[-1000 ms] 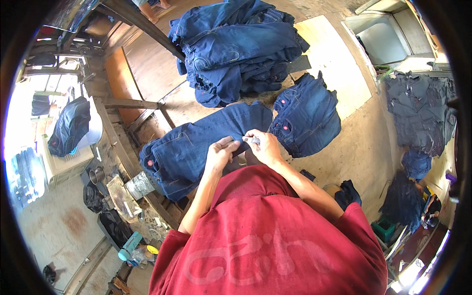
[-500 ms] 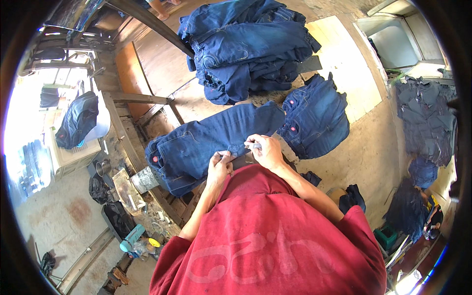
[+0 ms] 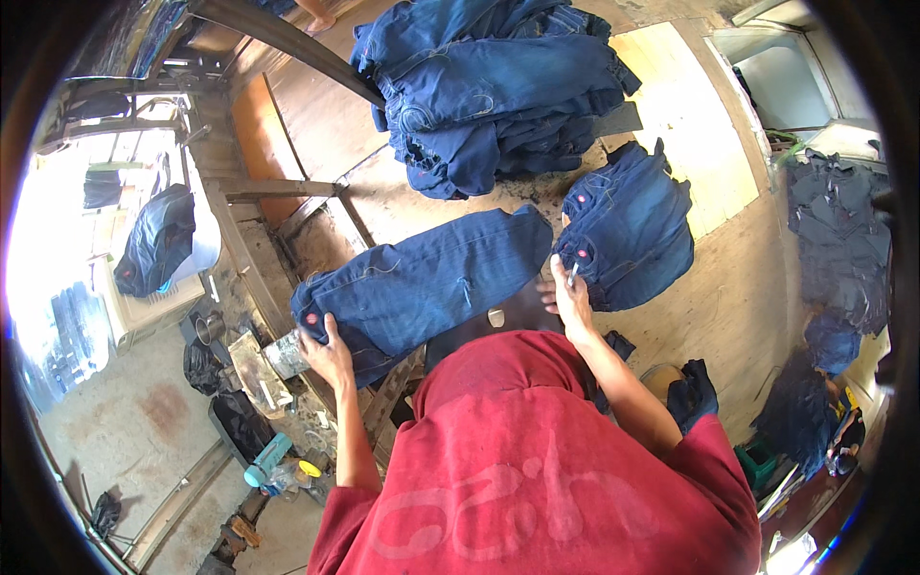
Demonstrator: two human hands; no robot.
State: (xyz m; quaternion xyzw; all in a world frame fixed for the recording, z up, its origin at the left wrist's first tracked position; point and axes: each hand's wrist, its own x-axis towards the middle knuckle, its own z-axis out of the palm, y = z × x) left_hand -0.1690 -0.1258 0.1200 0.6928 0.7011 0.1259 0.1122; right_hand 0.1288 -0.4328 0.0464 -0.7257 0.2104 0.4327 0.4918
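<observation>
A pair of dark blue jeans (image 3: 431, 273) lies stretched across in front of me, its waist end at the left around a pale cylindrical support (image 3: 283, 355). My left hand (image 3: 329, 358) grips the waistband beside a round red tag, thumb apart from the fingers. A small worn spot with light threads shows on the leg. My right hand (image 3: 573, 305) is by the far end of that leg, holding a small pale stick-like tool (image 3: 573, 275) at the thumb, other fingers loosely spread. Just beyond it lies a folded jeans stack (image 3: 632, 230) with red tags.
A tall heap of blue jeans (image 3: 489, 91) stands farther off. Dark garments (image 3: 839, 240) are piled at the right. A wooden bench (image 3: 259, 379) with scraps runs along the left, near a turquoise bottle (image 3: 266, 460). A small pale piece (image 3: 495, 317) rests on dark cloth before me.
My hands have parted from the middle of the jeans leg. The left moved left to the waistband; the right moved right toward the folded stack, keeping its small tool.
</observation>
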